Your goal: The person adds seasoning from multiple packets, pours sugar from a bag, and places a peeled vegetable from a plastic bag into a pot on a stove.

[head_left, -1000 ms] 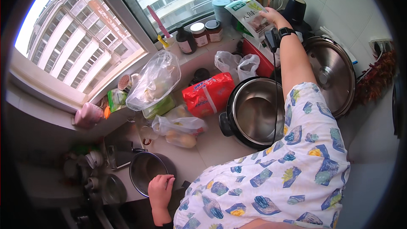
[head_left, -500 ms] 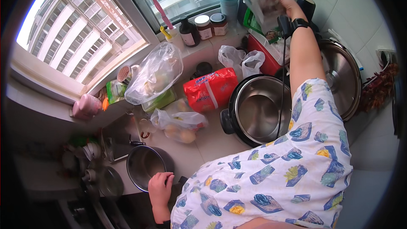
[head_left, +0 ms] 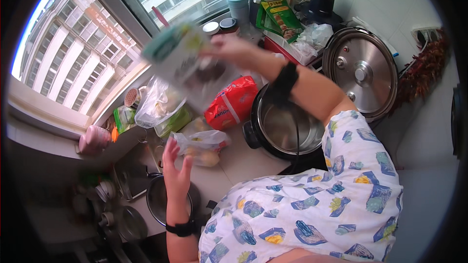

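Note:
A clear plastic bag (head_left: 183, 63) with a green and white top and dark contents hangs from my right hand (head_left: 231, 51), pinched at its edge and smeared by motion. It covers part of the windowsill and the counter behind. My left hand (head_left: 176, 168) is raised with fingers apart, holding nothing, over a dark-rimmed pot (head_left: 158, 204). Close by the left fingertips lies a thin plastic bag of round, tan items (head_left: 202, 156). Below my right forearm stands an open pressure cooker pot (head_left: 287, 129) with a steel inside, partly hidden by the arm and a dark cord.
A red packet (head_left: 231, 102) and a clear bag (head_left: 158, 102) lie on the counter. The steel cooker lid (head_left: 360, 73) leans against the wall at right. Green packets (head_left: 280, 17) sit by a red basket (head_left: 273, 46). Jars and a blue-lidded cup (head_left: 238, 7) line the sill.
My right hand has swung the plastic bag from the back right corner leftward over the counter. My left hand has lifted off the pot's rim and spread its fingers.

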### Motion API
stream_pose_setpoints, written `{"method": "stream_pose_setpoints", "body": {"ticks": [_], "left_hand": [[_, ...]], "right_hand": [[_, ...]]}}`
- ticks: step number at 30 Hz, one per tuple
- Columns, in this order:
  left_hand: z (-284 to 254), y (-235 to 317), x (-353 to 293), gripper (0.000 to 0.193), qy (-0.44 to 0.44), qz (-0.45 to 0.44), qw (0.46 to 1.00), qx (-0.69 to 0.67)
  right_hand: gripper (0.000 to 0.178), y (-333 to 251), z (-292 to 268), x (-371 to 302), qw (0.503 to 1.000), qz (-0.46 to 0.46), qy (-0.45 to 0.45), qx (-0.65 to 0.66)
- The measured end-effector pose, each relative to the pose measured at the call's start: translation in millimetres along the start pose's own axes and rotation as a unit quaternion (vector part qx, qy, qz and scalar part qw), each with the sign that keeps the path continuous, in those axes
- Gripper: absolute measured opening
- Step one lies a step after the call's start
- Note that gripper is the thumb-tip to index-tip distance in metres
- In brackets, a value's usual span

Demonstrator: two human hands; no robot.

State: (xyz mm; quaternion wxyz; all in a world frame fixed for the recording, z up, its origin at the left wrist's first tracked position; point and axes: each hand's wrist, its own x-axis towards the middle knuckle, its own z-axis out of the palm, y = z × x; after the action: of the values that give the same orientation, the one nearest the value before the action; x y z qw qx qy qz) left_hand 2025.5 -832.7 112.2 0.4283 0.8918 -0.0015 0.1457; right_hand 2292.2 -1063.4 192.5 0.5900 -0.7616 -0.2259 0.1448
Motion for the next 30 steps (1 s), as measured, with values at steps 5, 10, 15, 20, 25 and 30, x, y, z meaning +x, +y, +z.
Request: {"method": "stream_pose_setpoints", "body": {"ticks": [5,10,15,20,25,30], "left_hand": [[19.2,-14.8,22.5,0.053,0.139,-0.101,0.934,-0.312],[5.5,-26.6,-23.8,0.026,0.129,-0.158,0.901,-0.383],[0.4,-53.6,-72.6,0.025,0.075,-0.2,0.921,-0.325],[-10.5,-66.6,-111.0,0.021,0.129,-0.179,0.943,-0.25],[-14.8,-76.8,-130.2,0.04,0.146,-0.148,0.934,-0.291],[-15.8,-75.1,-158.5,0.034,0.117,-0.141,0.919,-0.348]], "right_hand": [[0.041,26.9,95.2,-58.1,0.938,-0.019,-0.253,0.238],[0.041,35.2,0.3,-8.1,0.955,-0.136,-0.005,-0.263],[0.066,80.6,-168.9,10.2,0.735,0.057,0.44,-0.513],[0.022,81.4,-180.0,16.4,0.734,0.013,0.463,-0.496],[0.049,118.6,-198.3,-19.7,0.747,-0.035,0.36,-0.558],[0.039,169.6,-243.1,-23.5,0.693,0.116,0.39,-0.595]]}}
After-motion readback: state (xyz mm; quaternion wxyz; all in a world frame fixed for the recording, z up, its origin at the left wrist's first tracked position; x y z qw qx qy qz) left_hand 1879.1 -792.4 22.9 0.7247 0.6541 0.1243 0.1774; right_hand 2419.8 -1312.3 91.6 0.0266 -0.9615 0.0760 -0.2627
